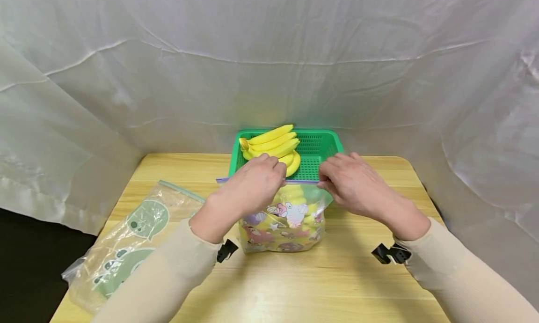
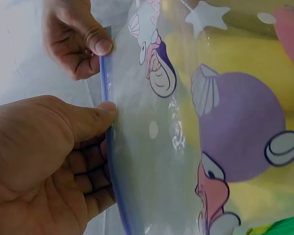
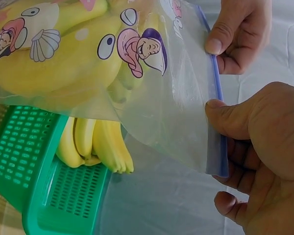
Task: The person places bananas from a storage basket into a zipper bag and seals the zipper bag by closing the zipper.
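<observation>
A clear zip bag (image 1: 290, 220) printed with cartoon sea creatures stands upright on the table, with yellow bananas (image 2: 264, 54) showing through its plastic. Its purple zip strip (image 3: 216, 83) runs along the top edge. My left hand (image 1: 261, 182) pinches that strip between thumb and fingers near the middle. Toward the strip's right end, my right hand (image 1: 349, 182) pinches it the same way. Both thumbs press on the near side of the strip, as the wrist views show. The fingers behind the bag are partly hidden.
Behind the bag, a green plastic basket (image 1: 324, 135) holds bunches of bananas (image 1: 271, 143) on its left side. Another clear zip bag (image 1: 126, 248) with green frog prints lies flat at the table's left. Grey sheeting (image 1: 269, 70) hangs behind the wooden table (image 1: 294, 290).
</observation>
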Demonstrator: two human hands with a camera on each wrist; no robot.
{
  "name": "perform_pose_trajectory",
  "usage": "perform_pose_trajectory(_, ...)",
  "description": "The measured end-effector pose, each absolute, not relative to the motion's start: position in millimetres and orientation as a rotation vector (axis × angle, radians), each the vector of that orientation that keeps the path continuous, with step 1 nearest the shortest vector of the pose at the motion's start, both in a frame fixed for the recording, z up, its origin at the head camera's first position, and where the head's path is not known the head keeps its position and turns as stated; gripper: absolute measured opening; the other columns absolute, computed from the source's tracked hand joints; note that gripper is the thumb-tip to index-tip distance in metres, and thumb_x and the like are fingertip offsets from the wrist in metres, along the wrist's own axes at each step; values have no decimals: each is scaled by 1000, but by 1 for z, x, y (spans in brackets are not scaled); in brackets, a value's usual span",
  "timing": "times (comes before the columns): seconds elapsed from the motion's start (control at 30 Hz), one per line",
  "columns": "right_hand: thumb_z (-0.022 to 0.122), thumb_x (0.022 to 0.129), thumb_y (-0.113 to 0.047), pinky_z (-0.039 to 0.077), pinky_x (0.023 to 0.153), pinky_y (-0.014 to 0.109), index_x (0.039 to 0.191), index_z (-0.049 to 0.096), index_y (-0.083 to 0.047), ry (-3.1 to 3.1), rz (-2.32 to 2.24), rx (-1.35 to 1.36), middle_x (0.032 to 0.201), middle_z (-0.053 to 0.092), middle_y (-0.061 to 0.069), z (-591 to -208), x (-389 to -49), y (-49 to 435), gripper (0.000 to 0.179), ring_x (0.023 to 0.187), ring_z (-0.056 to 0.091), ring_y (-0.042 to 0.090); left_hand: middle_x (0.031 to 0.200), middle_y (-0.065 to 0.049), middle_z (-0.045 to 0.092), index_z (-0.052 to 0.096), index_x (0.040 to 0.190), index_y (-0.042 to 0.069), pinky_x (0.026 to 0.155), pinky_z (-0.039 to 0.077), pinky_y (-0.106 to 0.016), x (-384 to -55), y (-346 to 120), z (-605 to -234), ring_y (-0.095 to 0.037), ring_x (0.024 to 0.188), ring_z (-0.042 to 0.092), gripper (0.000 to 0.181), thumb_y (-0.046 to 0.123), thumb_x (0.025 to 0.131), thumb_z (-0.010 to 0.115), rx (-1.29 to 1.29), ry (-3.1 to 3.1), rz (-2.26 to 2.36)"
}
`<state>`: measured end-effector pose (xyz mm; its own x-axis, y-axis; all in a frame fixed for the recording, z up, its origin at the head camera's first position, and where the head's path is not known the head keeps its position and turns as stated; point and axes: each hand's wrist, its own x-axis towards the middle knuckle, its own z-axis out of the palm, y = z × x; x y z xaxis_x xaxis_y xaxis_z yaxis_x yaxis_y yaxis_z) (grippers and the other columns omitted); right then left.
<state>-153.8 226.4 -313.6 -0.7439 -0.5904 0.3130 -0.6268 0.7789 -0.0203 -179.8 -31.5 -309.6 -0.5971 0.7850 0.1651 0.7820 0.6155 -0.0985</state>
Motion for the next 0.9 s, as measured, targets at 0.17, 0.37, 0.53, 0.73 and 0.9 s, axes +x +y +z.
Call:
perform_pose_trajectory(0.17,78,95,-18,26,70,33,86,59,-15,-2699,187,926,80,56,-4,-313,-153,228,21,78,48,18,91,-2,63,66,102,6,86,48,-33,-180,-36,-310,-21,87,56,18,22,108,60,-1298,-2642,1)
perform_pose_trajectory(0.37,77,95,-18,28,71,33,86,61,-15,-2713,195,917,80,57,-4,-313,-153,228,19,79,50,19,92,-2,64,66,102,6,87,49,-32,-181,-41,-310,-20,88,58,18,22,108,61,-1302,-2641,-30)
perform_pose_trajectory(0.53,77,96,-18,27,71,33,87,61,-15,-2714,197,913,81,58,-4,-315,-152,230,18,80,51,18,93,-2,65,67,104,5,87,49,-32,-182,-46,-310,-20,88,58,17,21,107,63,-1295,-2665,-46)
perform_pose_trajectory(0.73,77,96,-19,27,71,33,87,61,-16,-2709,197,909,81,57,-4,-315,-153,232,19,79,51,18,95,-3,66,67,104,5,90,50,-34,-183,-52,-310,-22,91,60,16,20,106,64,-1293,-2686,-74)
perform_pose_trajectory(0.9,77,96,-19,27,71,33,87,61,-16,-2723,199,900,81,58,-4,-316,-153,234,19,78,49,18,97,-4,67,68,105,5,93,52,-36,-186,-56,-310,-24,95,62,16,20,106,64,-1274,-2714,-94)
